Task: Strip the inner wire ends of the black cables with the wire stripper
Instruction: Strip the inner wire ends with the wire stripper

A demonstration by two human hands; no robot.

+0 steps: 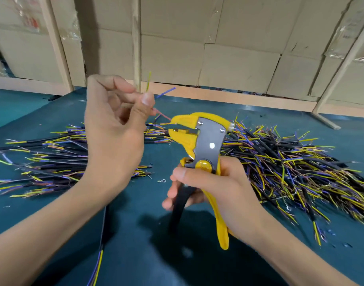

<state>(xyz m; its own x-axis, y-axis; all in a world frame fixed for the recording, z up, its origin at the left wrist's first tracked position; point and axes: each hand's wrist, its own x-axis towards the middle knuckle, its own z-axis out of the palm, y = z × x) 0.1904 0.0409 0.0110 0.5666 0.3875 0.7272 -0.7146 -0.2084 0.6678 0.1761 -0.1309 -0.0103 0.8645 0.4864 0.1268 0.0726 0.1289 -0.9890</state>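
My left hand (115, 124) pinches the end of a black cable between thumb and fingers. Three inner wires fan out of it: a yellow-green wire (148, 81) points up, a blue wire (166, 92) points right, and a pink-brown wire (162, 114) runs into the jaws of the yellow wire stripper (201, 141). The cable's black sheath (103, 226) hangs down under my left forearm. My right hand (214, 186) grips the stripper's black and yellow handles, jaws pointing left.
A pile of black cables (53, 162) with coloured ends lies left on the green table (146, 234). A larger heap of cables (296, 172) lies right. Small insulation scraps (162, 181) dot the table. Cardboard boxes (228, 48) and wooden rails stand behind.
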